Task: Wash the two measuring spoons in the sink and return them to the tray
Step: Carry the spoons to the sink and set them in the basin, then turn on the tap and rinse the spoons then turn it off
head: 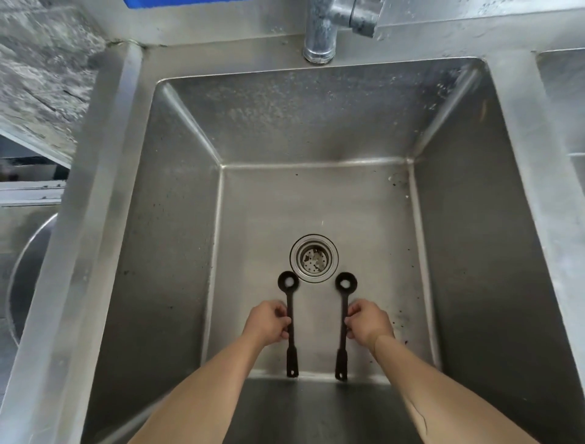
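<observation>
Two black long-handled measuring spoons are held low inside a deep steel sink [316,133], side by side, bowls pointing away from me. My left hand [267,321] grips the handle of the left spoon [289,336] near its middle. My right hand [367,321] grips the handle of the right spoon [342,339] the same way. Each small round bowl shows a pale patch inside. The bowls sit just in front of the round drain strainer [314,258]. The tray is not in view.
A chrome faucet [323,31] rises at the sink's back rim; no water runs from it. A second basin [566,104] lies to the right. On the left are a stone wall [38,73] and a round metal pan edge [22,275]. Something blue [190,2] shows at the top.
</observation>
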The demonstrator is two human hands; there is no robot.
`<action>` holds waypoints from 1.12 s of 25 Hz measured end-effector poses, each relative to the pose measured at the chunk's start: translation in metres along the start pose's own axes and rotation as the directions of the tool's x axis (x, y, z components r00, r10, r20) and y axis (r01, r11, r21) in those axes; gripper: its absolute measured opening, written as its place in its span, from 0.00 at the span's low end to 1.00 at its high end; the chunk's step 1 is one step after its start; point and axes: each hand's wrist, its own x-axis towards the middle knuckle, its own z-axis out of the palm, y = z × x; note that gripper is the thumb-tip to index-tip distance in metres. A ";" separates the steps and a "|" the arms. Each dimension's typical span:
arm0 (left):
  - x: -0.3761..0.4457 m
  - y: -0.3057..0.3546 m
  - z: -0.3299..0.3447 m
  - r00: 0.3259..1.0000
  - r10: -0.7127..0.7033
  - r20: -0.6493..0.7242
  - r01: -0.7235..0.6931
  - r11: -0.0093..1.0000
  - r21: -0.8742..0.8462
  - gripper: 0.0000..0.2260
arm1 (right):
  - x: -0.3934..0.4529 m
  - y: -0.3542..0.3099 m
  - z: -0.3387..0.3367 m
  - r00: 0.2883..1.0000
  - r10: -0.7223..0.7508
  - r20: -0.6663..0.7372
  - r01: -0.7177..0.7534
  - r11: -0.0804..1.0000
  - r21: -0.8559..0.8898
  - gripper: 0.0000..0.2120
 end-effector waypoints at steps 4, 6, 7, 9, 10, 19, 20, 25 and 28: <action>-0.005 0.001 -0.002 1.000 0.015 0.003 -0.015 1.000 0.014 0.11 | -0.001 0.000 0.000 0.999 -0.026 -0.037 0.022 0.994 -0.108 0.06; -0.010 0.003 -0.008 1.000 0.024 0.015 -0.025 0.999 0.029 0.09 | -0.003 0.000 -0.002 0.999 -0.023 -0.030 0.019 0.990 -0.138 0.08; -0.013 0.006 -0.015 0.999 0.023 0.025 -0.024 0.999 0.031 0.09 | -0.006 0.000 -0.005 0.999 -0.021 -0.028 0.017 0.990 -0.141 0.09; -0.021 0.018 -0.037 0.999 0.018 0.041 -0.020 0.999 0.048 0.10 | -0.013 -0.008 -0.017 0.999 -0.026 -0.038 0.019 0.985 -0.171 0.09; -0.026 0.028 -0.055 0.999 0.030 0.036 -0.032 0.997 0.068 0.10 | -0.017 -0.017 -0.028 0.998 -0.038 -0.052 0.029 0.985 -0.171 0.09; -0.098 0.258 -0.215 0.782 0.598 -0.176 -0.587 0.801 0.117 0.16 | -0.088 -0.229 -0.190 0.812 -0.363 -0.457 0.461 0.879 0.120 0.21; -0.108 0.287 -0.227 0.725 0.662 -0.192 -0.639 0.750 0.171 0.18 | -0.096 -0.252 -0.208 0.769 -0.411 -0.490 0.524 0.844 0.114 0.24; -0.129 0.400 -0.247 0.607 0.775 -0.175 -0.715 0.629 0.305 0.38 | -0.112 -0.325 -0.256 0.604 -0.563 -0.564 0.659 0.751 -0.044 0.33; -0.121 0.434 -0.235 0.644 0.765 -0.005 -0.728 0.615 0.302 0.40 | -0.106 -0.349 -0.259 0.654 -0.545 -0.524 0.604 0.794 -0.072 0.29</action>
